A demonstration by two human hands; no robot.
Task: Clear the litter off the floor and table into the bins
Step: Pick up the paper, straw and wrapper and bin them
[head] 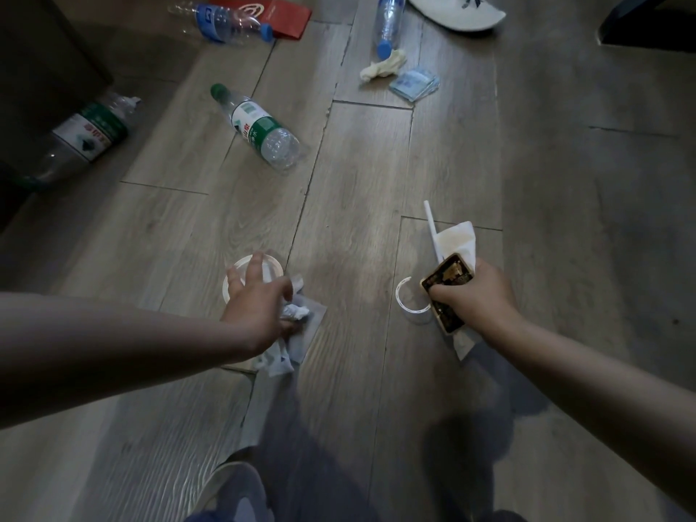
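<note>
Floor pickup step is running. Right grip (478, 295) is clutching a dark packet (448, 280), napkin (457, 239) and straw (430, 224). Left grip (260, 303) is spreading fingers over crumpled paper (297, 313) beside a white cup (237, 265) on the floor (376, 182); cannot tell whether it is holding anything. Next move, likely: closing on the paper.

Grey-brown wood-grain plank flooring (376, 175) fills the view, its long boards running from near to far with dark seams between them. At the far edge, right of centre, a white fabric cap (452, 13) lies on the floor. A dark brown flat-sided piece (45, 62) stands at the far left; what it is cannot be told. A dark blue frame (647, 28) sits in the far right corner.
</note>
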